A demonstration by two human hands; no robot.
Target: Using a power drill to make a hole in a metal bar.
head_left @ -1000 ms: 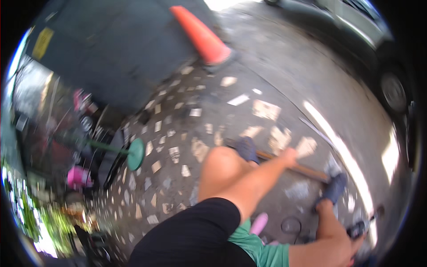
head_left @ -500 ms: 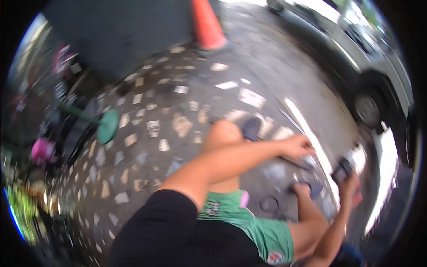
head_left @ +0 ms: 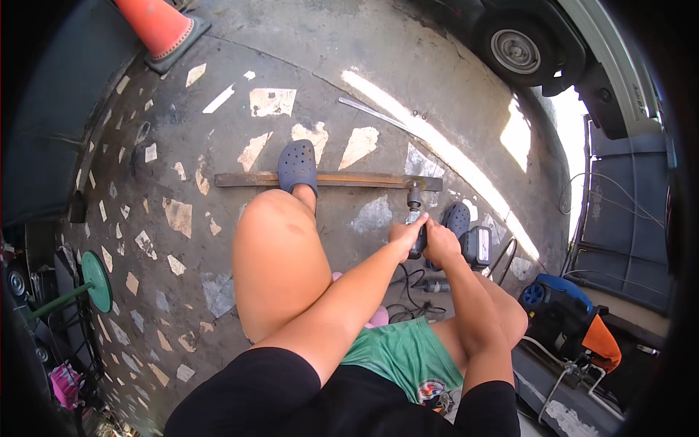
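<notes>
Both my hands are closed around a cordless drill (head_left: 416, 240). My left hand (head_left: 404, 237) wraps its body near the front. My right hand (head_left: 441, 244) grips it just to the right, beside the black battery (head_left: 477, 246). The drill's dark cylindrical nose (head_left: 414, 197) points away from me, its tip at the right part of a long rusty metal bar (head_left: 349, 179). The nose hides the exact contact. The bar lies crosswise on the floor, with my left clog (head_left: 298, 164) on it. My right clog (head_left: 456, 218) is beside the drill.
Black cable (head_left: 411, 288) and a small grey cylindrical tool (head_left: 437, 287) lie below my hands. A thin metal strip (head_left: 375, 113) lies farther off. An orange cone (head_left: 156, 33), a vehicle wheel (head_left: 515, 51), a blue-and-black machine (head_left: 568, 313) and a green disc on a bar (head_left: 96, 282) surround the spot.
My right hand has brought the drill in from the far right to the bar. My left hand has moved from empty reaching onto the drill. The view has turned toward the bar.
</notes>
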